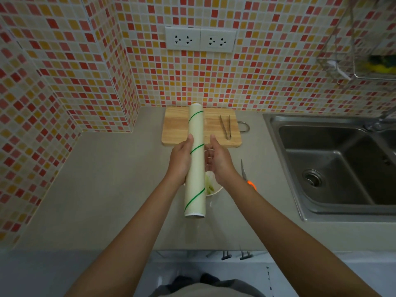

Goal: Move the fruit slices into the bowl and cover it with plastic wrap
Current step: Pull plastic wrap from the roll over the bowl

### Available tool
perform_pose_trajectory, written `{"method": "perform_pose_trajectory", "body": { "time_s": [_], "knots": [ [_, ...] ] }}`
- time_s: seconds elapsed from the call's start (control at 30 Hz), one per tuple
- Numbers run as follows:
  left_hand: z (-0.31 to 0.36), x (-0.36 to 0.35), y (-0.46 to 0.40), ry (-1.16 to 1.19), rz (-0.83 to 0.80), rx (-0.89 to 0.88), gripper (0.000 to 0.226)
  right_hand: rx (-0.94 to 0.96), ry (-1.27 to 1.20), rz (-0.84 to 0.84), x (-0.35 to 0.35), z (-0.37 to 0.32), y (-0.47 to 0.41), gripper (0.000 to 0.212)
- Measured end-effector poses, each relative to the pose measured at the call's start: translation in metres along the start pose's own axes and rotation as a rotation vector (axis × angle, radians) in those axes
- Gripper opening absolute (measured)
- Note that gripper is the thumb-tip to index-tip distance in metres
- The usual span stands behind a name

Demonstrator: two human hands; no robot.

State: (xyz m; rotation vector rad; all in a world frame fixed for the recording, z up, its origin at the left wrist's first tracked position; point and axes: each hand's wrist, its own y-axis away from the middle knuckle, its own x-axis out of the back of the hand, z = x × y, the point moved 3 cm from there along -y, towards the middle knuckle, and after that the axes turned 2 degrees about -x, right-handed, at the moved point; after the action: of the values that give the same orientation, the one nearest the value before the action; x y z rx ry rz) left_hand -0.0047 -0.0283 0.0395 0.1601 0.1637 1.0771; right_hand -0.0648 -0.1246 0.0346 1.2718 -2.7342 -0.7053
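Mosaic tiles in red, orange and cream back a grey worktop [111, 189], with a steel sink [334, 168] set into it on the right. At the far edge lies a wooden cutting board [177, 131] bare of fruit, a pair of metal tongs [225, 127] resting on its right side. Near the middle stands the bowl [214, 190], mostly hidden under the arms, with pale green fruit slices [209, 185] showing inside, so the moving step looks done and the covering step is in hand. Orange-handled scissors [246, 174] lie just right of the bowl.

Above the bowl the left hand [182, 161] grips the roll of plastic wrap [195, 161] around its middle, fingers curled behind it, the roll pointing from near to far. The right hand [218, 161] sits just beside the roll; its fingers seem to pinch a faint, clear sheet of film, though the film is too transparent to be sure.

Next, by my reading, the film must be drawn rightward across the rim until it spans the whole bowl, kept taut so it does not cling to itself, then cut with the scissors and pressed down around the edge
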Motion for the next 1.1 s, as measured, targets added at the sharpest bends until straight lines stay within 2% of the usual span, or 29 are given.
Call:
{"method": "perform_pose_trajectory", "body": {
  "time_s": [0.1, 0.27, 0.37, 0.47, 0.57, 0.7, 0.8, 1.0, 1.1],
  "knots": [
    [-0.005, -0.001, 0.003, 0.017, -0.02, 0.039, 0.047, 0.103, 0.081, 0.075, 0.001, -0.004, -0.005, 0.037],
    [-0.01, -0.006, 0.01, 0.006, -0.083, 0.096, 0.039, 0.288, 0.296, 0.293, 0.006, 0.004, -0.005, 0.039],
    [-0.014, -0.004, 0.013, 0.094, -0.068, 0.157, 0.037, 0.338, 0.332, 0.341, 0.016, 0.007, -0.005, 0.03],
    [-0.017, -0.005, 0.015, 0.183, -0.076, 0.225, 0.04, 0.34, 0.331, 0.354, 0.023, 0.01, -0.006, 0.027],
    [-0.021, -0.008, 0.014, 0.091, -0.116, 0.184, 0.041, 0.349, 0.319, 0.364, 0.024, 0.012, -0.005, 0.026],
    [-0.022, -0.002, 0.01, 0.011, -0.082, 0.151, 0.032, 0.376, 0.295, 0.415, 0.032, 0.009, -0.005, 0.028],
    [-0.025, -0.002, 0.009, 0.069, -0.077, 0.184, 0.029, 0.382, 0.304, 0.412, 0.037, 0.008, -0.007, 0.027],
    [-0.029, -0.002, 0.008, -0.041, -0.083, 0.168, 0.039, 0.388, 0.314, 0.406, 0.042, 0.015, -0.005, 0.026],
    [-0.031, 0.006, 0.005, -0.082, -0.004, 0.107, 0.034, 0.398, 0.315, 0.423, 0.045, 0.016, -0.003, 0.027]
  ]
}}
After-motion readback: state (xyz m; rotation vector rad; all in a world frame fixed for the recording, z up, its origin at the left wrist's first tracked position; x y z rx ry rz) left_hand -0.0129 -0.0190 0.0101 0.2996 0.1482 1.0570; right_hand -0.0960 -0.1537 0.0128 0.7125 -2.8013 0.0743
